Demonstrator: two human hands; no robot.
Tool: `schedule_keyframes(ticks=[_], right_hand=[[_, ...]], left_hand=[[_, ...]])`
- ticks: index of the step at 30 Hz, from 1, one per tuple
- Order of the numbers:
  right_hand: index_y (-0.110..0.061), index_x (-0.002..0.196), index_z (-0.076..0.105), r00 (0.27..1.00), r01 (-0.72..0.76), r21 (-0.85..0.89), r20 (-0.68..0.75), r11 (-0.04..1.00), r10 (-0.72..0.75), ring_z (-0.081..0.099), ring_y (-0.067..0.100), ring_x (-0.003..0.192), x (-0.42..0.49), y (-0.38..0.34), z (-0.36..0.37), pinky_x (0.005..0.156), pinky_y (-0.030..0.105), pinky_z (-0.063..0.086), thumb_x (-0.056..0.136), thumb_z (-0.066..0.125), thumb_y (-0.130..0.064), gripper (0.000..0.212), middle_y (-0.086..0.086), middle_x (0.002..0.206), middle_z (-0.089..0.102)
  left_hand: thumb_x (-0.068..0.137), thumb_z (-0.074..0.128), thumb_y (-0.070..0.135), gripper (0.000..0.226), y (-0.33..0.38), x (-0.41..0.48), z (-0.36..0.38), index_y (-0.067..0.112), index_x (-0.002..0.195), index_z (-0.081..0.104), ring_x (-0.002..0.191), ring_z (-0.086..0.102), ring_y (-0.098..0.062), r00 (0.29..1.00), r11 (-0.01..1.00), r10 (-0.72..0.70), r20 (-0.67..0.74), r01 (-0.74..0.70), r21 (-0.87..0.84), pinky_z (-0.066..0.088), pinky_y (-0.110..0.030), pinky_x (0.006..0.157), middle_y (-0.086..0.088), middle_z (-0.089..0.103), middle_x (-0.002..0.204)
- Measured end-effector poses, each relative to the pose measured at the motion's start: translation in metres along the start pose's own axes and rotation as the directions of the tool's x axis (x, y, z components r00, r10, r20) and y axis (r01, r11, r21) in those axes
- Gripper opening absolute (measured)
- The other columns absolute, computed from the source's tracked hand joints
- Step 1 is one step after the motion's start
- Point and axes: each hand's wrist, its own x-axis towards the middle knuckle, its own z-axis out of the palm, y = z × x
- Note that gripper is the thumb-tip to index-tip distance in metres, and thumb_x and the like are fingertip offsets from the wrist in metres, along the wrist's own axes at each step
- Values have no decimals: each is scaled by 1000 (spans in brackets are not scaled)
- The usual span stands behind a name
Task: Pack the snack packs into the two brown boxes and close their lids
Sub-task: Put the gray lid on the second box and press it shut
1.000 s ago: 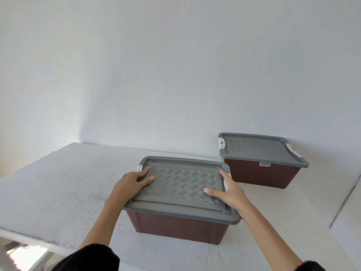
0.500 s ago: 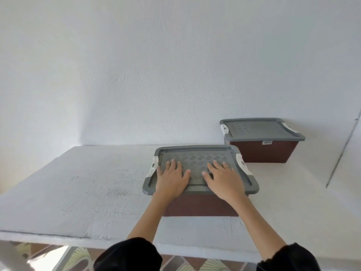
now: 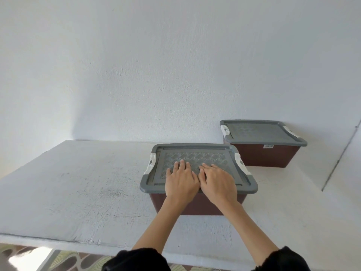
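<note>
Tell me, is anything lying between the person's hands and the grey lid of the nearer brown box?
Nothing visible. The left hand and right hand rest flat directly on the grey patterned plastic lid of the nearer brown plastic box.

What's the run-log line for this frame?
left hand: flat on near box lid | right hand: flat on same lid | far box: lid on

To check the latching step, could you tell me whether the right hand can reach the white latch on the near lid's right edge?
Probably yes: the right hand rests flat on the near lid, the white latch lies uncovered just beside it, nothing between.
</note>
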Motion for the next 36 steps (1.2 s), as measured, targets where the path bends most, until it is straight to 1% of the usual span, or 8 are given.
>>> schedule_keyframes(ticks=[3, 5, 10, 15, 23, 25, 29, 36], right_hand=[[-20, 124, 60, 1000, 5, -2, -6, 1000, -5, 47, 14, 129, 14, 0, 3, 99, 31, 44, 98, 30, -33, 42, -5, 130, 59], [-20, 127, 58, 1000, 2, 19, -21, 1000, -2, 49, 15, 127, 23, -1, 4, 97, 30, 45, 98, 32, -32, 41, -4, 130, 60], [-20, 130, 55, 999, -5, 64, -47, 998, 8, 57, 16, 116, 51, -4, 8, 88, 28, 47, 96, 37, -30, 39, -1, 125, 63], [-17, 121, 61, 998, -31, 56, -53, 998, 34, 59, 17, 108, 84, -7, 24, 83, 30, 48, 95, 38, -27, 36, -1, 116, 67], [-16, 119, 61, 996, -41, 18, -76, 999, 42, 58, 17, 110, 140, -3, 50, 82, 30, 48, 94, 37, -24, 36, -2, 117, 66], [-17, 121, 60, 995, -41, 15, -85, 999, 43, 58, 17, 110, 152, -1, 56, 82, 30, 48, 94, 36, -25, 37, -2, 117, 66], [-18, 128, 55, 994, -51, 15, -101, 999, 52, 56, 19, 113, 174, -1, 69, 83, 32, 47, 95, 36, -28, 39, -3, 121, 64], [-17, 118, 61, 991, -67, -9, -116, 998, 65, 58, 20, 106, 205, 3, 83, 79, 32, 48, 95, 34, -29, 37, -2, 113, 67]], left_hand=[[100, 18, 26, 51, -3, 13, 0, 8, 147, 22, 145, 13, -23, 1000, 1000, -10, -10, 10, -9, 14, -42, 118, -9, 17, 156], [99, 18, 26, 51, -5, 23, 0, 8, 146, 23, 145, 14, -24, 1000, 1000, -15, -13, 15, -20, 14, -42, 118, -9, 19, 156], [99, 21, 28, 49, -15, 54, 2, 14, 146, 27, 145, 15, -25, 999, 999, -41, -24, 40, -24, 15, -44, 117, -9, 21, 155], [98, 23, 27, 48, -28, 89, 4, 19, 145, 29, 144, 16, -25, 999, 999, -24, -35, 23, -41, 15, -43, 117, -9, 23, 155], [97, 27, 26, 46, -42, 147, 11, 17, 142, 37, 142, 24, -25, 997, 999, -4, -80, 0, -50, 20, -43, 114, -9, 33, 150], [98, 28, 27, 45, -46, 161, 13, 16, 139, 41, 140, 27, -25, 996, 999, 10, -91, -14, -50, 22, -43, 112, -9, 37, 148], [98, 29, 29, 45, -57, 188, 16, 18, 140, 40, 138, 29, -23, 994, 997, 47, -102, -53, -53, 24, -41, 111, -7, 37, 148], [97, 29, 29, 45, -63, 222, 21, 18, 139, 41, 138, 30, -23, 992, 996, 58, -113, -66, -62, 24, -40, 110, -5, 39, 147]])
